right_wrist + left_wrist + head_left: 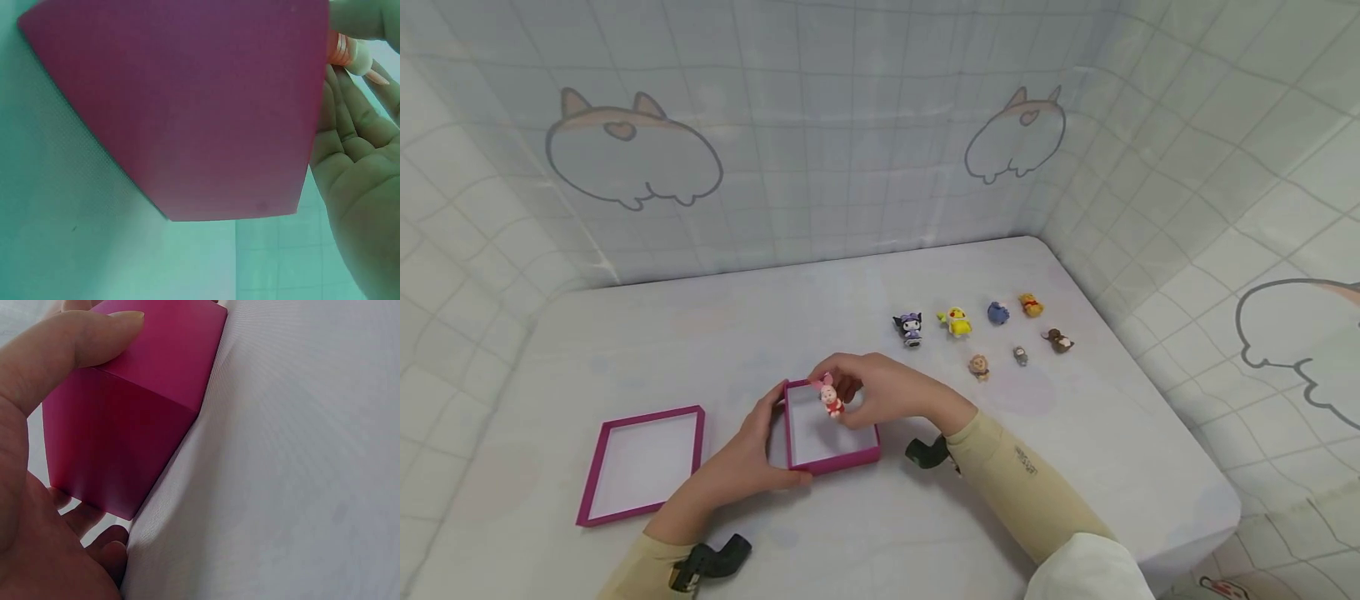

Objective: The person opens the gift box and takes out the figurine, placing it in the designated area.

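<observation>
A square magenta box (833,463) with a white inside stands on the table, its top facing up. My left hand (741,467) grips its left side, thumb on the front wall and fingers along the left wall; the left wrist view shows the thumb on the box (125,444) near a corner. Over the box's opening, my right hand (887,390) pinches a small pink piglet figurine (830,398) in a red outfit between thumb and fingers. The right wrist view has the box wall (181,106) hiding part of the piglet (359,57) and fingers.
Left of the box lies a matching magenta-rimmed lid or tray (700,437). Several figurines stand or lie at the right, among them a black-and-purple one (911,328), a yellow one (957,322) and a lion (978,365). Patterned curtains (835,167) border the table.
</observation>
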`<state>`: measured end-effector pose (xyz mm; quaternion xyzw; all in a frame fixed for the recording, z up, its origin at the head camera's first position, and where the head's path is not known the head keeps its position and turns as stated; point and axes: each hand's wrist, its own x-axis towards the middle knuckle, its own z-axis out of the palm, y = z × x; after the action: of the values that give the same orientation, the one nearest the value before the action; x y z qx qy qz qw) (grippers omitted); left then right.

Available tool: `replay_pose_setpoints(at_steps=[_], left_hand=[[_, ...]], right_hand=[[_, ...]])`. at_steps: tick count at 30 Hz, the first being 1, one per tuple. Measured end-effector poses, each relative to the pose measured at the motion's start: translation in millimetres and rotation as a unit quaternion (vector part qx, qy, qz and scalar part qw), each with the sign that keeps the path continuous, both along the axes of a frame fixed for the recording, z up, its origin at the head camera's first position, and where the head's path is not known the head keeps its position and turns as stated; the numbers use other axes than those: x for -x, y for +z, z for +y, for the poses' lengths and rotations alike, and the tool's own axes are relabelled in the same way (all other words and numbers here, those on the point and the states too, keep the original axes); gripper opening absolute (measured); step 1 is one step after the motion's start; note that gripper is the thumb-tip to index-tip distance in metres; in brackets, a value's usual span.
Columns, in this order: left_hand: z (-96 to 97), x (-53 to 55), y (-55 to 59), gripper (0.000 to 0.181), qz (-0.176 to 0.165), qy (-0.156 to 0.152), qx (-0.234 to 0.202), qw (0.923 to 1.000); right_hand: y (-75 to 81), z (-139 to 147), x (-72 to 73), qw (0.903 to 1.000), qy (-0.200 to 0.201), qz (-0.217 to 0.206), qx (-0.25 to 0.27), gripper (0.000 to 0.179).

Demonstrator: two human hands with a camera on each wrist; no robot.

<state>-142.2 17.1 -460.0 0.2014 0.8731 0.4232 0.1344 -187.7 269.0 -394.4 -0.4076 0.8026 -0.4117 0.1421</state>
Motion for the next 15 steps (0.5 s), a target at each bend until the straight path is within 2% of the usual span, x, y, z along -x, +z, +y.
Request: replay_pose_setpoints(at_steps=[9, 15], left_hand=[[0.6, 0.2, 0.0, 0.123, 0.003, 0.002, 0.002, 1.0], [0.5, 0.9, -0.3, 0.123, 0.004, 0.002, 0.008, 1.0]], right_hand=[[20.1, 12.6, -10.7, 0.9947, -0.049, -0.065, 0.063, 0.052], [23.8, 29.2, -11.6, 0.9878, -0.075, -0.094, 0.098, 0.052]])
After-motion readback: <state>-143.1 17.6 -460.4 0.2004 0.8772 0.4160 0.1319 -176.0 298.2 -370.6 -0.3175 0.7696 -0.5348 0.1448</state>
